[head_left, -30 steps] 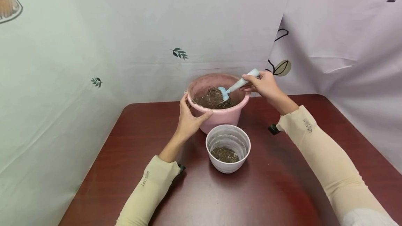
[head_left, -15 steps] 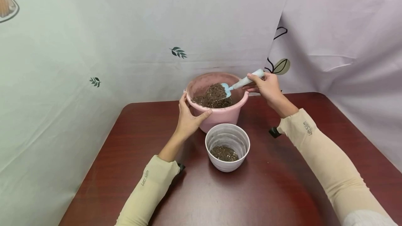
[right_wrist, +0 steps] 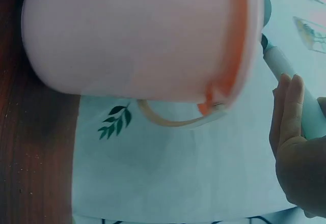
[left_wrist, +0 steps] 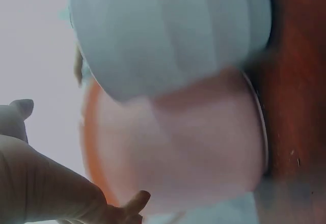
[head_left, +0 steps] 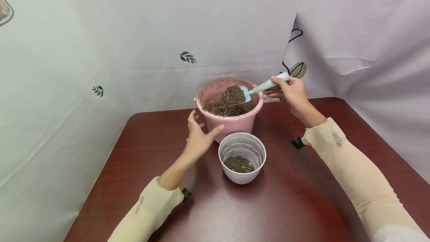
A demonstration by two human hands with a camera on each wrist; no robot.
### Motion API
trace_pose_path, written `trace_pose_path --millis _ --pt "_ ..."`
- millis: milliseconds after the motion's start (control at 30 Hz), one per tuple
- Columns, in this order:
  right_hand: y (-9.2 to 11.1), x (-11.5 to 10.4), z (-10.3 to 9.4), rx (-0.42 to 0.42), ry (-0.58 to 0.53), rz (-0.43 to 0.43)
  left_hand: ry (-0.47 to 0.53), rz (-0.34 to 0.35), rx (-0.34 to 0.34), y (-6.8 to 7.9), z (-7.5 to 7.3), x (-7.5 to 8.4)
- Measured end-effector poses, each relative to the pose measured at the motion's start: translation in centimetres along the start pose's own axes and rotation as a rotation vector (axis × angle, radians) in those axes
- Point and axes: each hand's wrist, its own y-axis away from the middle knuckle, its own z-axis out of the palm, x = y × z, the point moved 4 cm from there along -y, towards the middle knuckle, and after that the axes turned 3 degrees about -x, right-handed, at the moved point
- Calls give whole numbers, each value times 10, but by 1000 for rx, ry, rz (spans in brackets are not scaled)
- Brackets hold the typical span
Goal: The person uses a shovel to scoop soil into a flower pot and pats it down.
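A pink bucket [head_left: 231, 125] holding dark soil [head_left: 220, 109] stands toward the back of the table. My right hand [head_left: 291, 92] grips the pale handle of a light blue trowel [head_left: 268, 85] over the bucket's right rim. Soil is heaped on the trowel's blade, just above the rest of the soil. My left hand [head_left: 199, 137] is beside the bucket's front left, fingers spread and holding nothing. In front of the bucket stands a white pot [head_left: 242, 177] with a layer of soil at its bottom. The right wrist view shows fingers along the trowel handle [right_wrist: 305, 107].
The dark red table [head_left: 151, 152] has its back edge against a pale printed cloth wall [head_left: 134, 47]. A bail handle [right_wrist: 168, 119] hangs at the bucket's side in the right wrist view.
My left hand has let go of the bucket's rim and drawn back toward me. The trowel, with its heap of soil, has lifted slightly and shifted right with my right hand.
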Motion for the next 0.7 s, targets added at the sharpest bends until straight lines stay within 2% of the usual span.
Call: trace_pose_path --millis 67,167,300,533,700 --pt "7 -7 -2 -7 -35 16 -40 24 -51 18 1 2" --pt "19 -17 -3 -29 -109 30 -37 87 -165 38 8 -1" --pt "34 -28 -6 -53 -172 32 -62 126 -283 47 20 -10" --pt "71 -30 -10 -121 -141 41 -203 107 -294 50 27 -19" --pt "96 -19 -15 -126 -64 31 -232 119 -314 53 27 -19"
